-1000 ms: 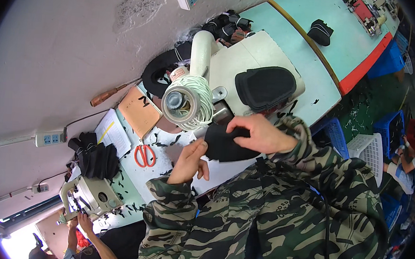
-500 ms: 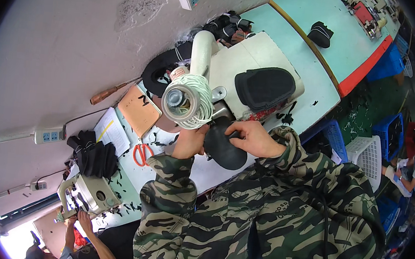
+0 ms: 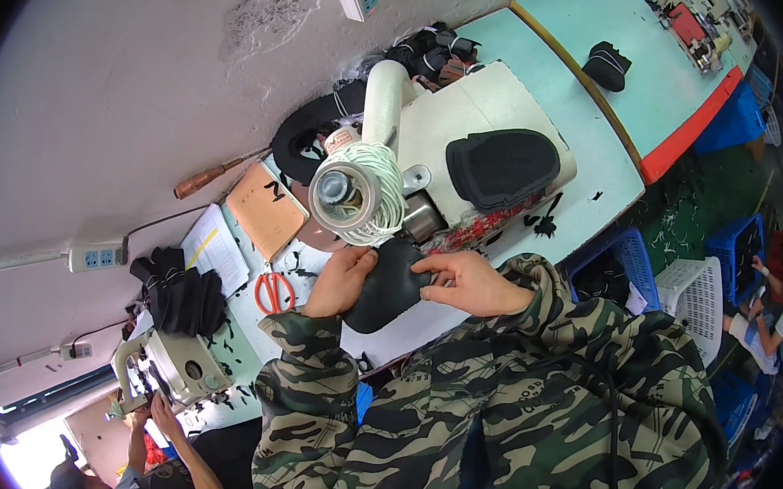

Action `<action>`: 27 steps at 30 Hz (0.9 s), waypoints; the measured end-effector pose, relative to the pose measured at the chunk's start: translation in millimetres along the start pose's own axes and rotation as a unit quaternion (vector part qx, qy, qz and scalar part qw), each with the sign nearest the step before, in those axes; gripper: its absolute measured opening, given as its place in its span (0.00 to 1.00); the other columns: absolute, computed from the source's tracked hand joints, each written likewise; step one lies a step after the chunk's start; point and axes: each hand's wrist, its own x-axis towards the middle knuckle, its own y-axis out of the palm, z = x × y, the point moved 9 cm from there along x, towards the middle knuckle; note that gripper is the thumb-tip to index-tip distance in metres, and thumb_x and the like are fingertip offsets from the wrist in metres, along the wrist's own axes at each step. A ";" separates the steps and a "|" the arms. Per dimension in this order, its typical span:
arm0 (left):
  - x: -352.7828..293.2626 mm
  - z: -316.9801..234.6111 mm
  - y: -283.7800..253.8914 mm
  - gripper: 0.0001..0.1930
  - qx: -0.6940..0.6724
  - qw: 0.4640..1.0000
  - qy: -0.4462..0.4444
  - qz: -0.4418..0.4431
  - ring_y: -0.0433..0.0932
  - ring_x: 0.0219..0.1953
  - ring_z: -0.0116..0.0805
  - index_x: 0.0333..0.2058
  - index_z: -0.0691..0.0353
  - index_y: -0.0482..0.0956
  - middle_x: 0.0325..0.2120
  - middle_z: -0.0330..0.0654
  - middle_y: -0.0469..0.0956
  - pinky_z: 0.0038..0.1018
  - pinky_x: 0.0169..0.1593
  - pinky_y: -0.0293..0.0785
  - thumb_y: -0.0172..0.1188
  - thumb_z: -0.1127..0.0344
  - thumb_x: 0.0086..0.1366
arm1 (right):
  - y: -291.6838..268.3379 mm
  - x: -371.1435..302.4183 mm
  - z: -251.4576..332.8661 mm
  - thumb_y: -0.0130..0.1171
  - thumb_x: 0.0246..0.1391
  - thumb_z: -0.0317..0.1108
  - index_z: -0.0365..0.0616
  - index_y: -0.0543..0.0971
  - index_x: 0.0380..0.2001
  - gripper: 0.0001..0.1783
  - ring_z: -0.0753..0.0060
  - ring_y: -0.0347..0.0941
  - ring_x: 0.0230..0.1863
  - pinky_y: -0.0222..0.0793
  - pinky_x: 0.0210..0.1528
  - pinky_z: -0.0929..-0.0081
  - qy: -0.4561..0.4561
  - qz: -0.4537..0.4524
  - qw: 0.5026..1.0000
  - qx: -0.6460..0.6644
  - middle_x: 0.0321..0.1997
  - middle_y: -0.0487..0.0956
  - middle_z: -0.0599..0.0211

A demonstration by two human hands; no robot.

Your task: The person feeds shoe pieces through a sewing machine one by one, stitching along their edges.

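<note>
A smooth black curved piece point(image 3: 388, 289), perhaps a shoe part, is held between my hands just in front of the machine. My left hand point(image 3: 342, 282) pinches its left edge, thumb on top. With thumb and fingers, my right hand point(image 3: 472, 284) grips its upper right edge. Right behind the piece stands a cream machine point(image 3: 465, 93) with a metal cylinder point(image 3: 424, 218) and a coil of pale cord point(image 3: 380, 183) round a clear cup. A stack of black rounded pieces point(image 3: 501, 168) lies on the machine's flat top.
Orange-handled scissors point(image 3: 274, 293), an orange notebook point(image 3: 264, 210) and a paper sheet point(image 3: 216, 250) lie to the left, near bundled black pieces point(image 3: 178, 291). Baskets point(image 3: 689, 299) stand on the floor at right. Another person's hands point(image 3: 158, 415) work at a machine at lower left.
The black piece has come away from the metal cylinder toward me and left, tilting as it moved. My left hand now shows fully at its edge; my right hand has shifted slightly left.
</note>
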 end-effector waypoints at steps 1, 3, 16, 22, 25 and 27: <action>1.6 -2.3 -0.2 0.14 0.011 1.000 0.008 -0.008 0.71 0.30 0.26 0.39 0.71 0.74 0.23 0.40 0.74 0.24 0.39 0.66 0.48 0.63 0.69 | -1.8 -0.7 -0.7 0.62 0.47 0.32 0.35 0.77 0.46 0.22 0.68 0.80 0.32 0.73 0.36 0.73 0.004 -0.003 1.000 0.003 0.32 0.81 0.53; 10.6 -24.8 4.4 0.14 0.067 0.992 0.098 -0.052 0.71 0.26 0.26 0.36 0.70 0.74 0.21 0.40 0.74 0.25 0.34 0.67 0.47 0.63 0.70 | -4.7 -3.0 3.4 0.62 0.47 0.32 0.35 0.76 0.47 0.22 0.64 0.80 0.33 0.73 0.37 0.72 0.006 -0.003 1.000 0.006 0.32 0.81 0.53; -15.9 -33.7 109.4 0.11 -0.050 0.996 0.046 0.060 0.70 0.12 0.27 0.35 0.67 0.75 0.15 0.42 0.74 0.27 0.17 0.67 0.53 0.63 0.67 | -140.8 -18.1 84.9 0.60 0.43 0.26 0.42 0.79 0.39 0.16 0.56 0.75 0.44 0.71 0.46 0.65 -0.172 -0.102 0.889 -0.412 0.40 0.78 0.60; -16.7 -37.4 134.1 0.11 -0.133 0.982 0.085 0.105 0.73 0.17 0.23 0.35 0.69 0.75 0.19 0.38 0.74 0.23 0.21 0.68 0.59 0.65 0.63 | -195.9 70.3 46.2 0.64 0.40 0.33 0.36 0.74 0.50 0.30 0.58 0.76 0.45 0.71 0.49 0.69 -0.068 -0.051 0.917 -0.389 0.47 0.78 0.50; -12.6 -53.0 133.9 0.11 -0.165 0.973 0.151 0.055 0.74 0.18 0.24 0.36 0.69 0.75 0.21 0.39 0.75 0.22 0.23 0.70 0.59 0.66 0.63 | -169.0 94.3 30.4 0.66 0.34 0.37 0.34 0.77 0.44 0.30 0.54 0.77 0.41 0.72 0.44 0.67 -0.014 0.033 0.893 -0.449 0.42 0.79 0.47; -5.5 -62.8 130.3 0.12 -0.154 0.973 0.174 0.001 0.78 0.20 0.26 0.38 0.70 0.74 0.23 0.41 0.78 0.22 0.25 0.72 0.60 0.66 0.62 | -145.6 95.4 18.3 0.65 0.33 0.41 0.33 0.79 0.36 0.26 0.49 0.77 0.35 0.72 0.40 0.63 0.071 0.111 0.914 -0.385 0.34 0.80 0.47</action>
